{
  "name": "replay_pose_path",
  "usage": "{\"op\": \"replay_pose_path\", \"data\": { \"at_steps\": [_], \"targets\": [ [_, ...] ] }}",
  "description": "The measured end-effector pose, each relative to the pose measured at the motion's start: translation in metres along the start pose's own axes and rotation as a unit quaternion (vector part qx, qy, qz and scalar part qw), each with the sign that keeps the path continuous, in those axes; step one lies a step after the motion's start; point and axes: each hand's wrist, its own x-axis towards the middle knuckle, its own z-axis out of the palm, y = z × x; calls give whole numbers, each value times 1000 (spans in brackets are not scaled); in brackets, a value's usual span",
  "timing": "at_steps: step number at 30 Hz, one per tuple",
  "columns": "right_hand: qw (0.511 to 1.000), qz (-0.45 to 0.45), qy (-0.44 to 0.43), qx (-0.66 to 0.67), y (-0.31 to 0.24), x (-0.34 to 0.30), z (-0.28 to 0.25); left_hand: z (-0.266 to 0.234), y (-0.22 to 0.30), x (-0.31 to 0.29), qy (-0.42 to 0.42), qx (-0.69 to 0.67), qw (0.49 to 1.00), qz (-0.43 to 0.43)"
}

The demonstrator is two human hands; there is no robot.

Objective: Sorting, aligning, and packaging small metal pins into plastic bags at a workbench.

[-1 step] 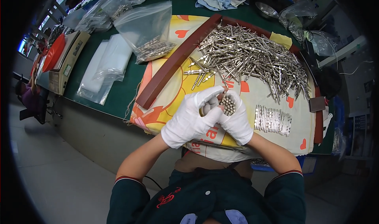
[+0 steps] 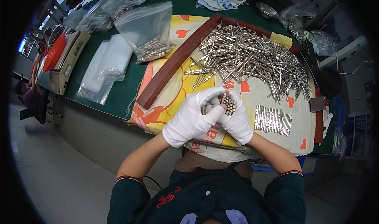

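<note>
Both hands wear white gloves with some bare fingertips and meet in front of my body. My right hand (image 2: 237,123) is closed around a bundle of short, shiny metal rods (image 2: 229,106), their round ends facing up. Against the bundle's left side, my left hand (image 2: 191,117) has its fingers curled, with thumb and fingertips on the rods. At the top of the bundle one rod sticks up near the fingertips. Beyond the hands lies a large loose heap of similar stepped metal rods (image 2: 252,58). To the right, several rods lie side by side in a neat row (image 2: 273,120).
A brown wooden bar frame (image 2: 173,66) borders the heap on a patterned cloth (image 2: 300,125). Left are a zip bag of rods (image 2: 152,48), flat plastic bags (image 2: 104,64) and a scale (image 2: 69,66) with a red tray (image 2: 54,52). A metal bowl (image 2: 267,10) stands behind.
The left thumb and fingertips have shifted slightly over the rod ends, and the rod sticking up sits a little lower. The bundle stays in the right hand.
</note>
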Motion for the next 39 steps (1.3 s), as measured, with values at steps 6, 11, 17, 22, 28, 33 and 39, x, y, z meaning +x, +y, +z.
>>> {"op": "replay_pose_path", "data": {
  "at_steps": [6, 11, 17, 22, 28, 33, 39],
  "targets": [
    [996, 75, -56, 0, -7, -6, -3, -6, 7, -4, -10, 10, 999, -53],
    [996, 59, -62, 25, -2, -15, -5, 3, 12, -9, -38, -18, 999, -17],
    [993, 94, -63, 22, -1, -19, -3, 2, 6, -16, -30, 39, 998, 45],
    [990, 103, -95, -4, 1, -14, -6, -10, 6, -10, 57, 9, 998, 30],
    [994, 73, -43, 65, 8, -4, -3, -6, 5, -29, 64, 262, 962, 43],
    [974, 124, 32, 185, -4, -1, -7, 12, -3, -37, -73, 466, 882, -8],
    [986, 150, 21, 74, 8, -6, -7, 5, -2, -32, -109, 521, 846, -6]
  ]
}}
